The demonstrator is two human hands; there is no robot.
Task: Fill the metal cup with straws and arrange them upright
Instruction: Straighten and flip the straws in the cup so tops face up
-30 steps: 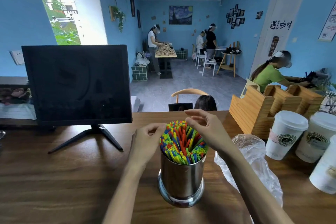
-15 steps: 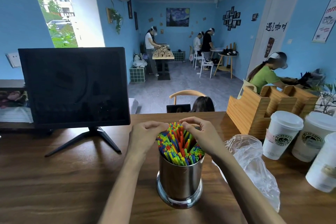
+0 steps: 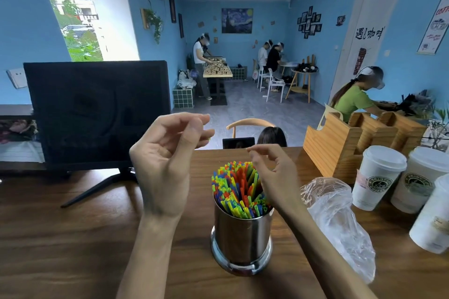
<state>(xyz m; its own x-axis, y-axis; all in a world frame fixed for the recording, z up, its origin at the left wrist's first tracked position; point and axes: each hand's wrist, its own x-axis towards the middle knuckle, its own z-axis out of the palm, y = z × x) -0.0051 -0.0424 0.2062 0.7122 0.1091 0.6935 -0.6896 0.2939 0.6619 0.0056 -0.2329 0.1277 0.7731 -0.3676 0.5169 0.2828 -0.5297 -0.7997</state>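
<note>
Fingers (image 3: 194,126) of the left hand (image 3: 162,165) are loosely curled, thumb tip near the fingertips, raised above the bench (image 3: 73,238) to the left of the metal cup (image 3: 241,238); a small green bit shows by the fingertips, but whether anything is pinched I cannot tell. Fingers (image 3: 257,153) of the right hand (image 3: 279,177) are likewise curled and relaxed, holding nothing, hovering just above and behind the right side of the straws (image 3: 239,189), the palm close to their tips.

Those straws, green, yellow, red, blue and orange, pack the metal cup and stand roughly upright, fanning out a little above its rim. That cup sits on the wooden bench between the two forearms.

Just to its right lies a crumpled clear plastic bag (image 3: 337,213). Further right stand white lidded paper cups (image 3: 379,177), with a wooden organiser (image 3: 345,143) behind them. At far left a dark monitor (image 3: 97,114) stands on its stand.
</note>
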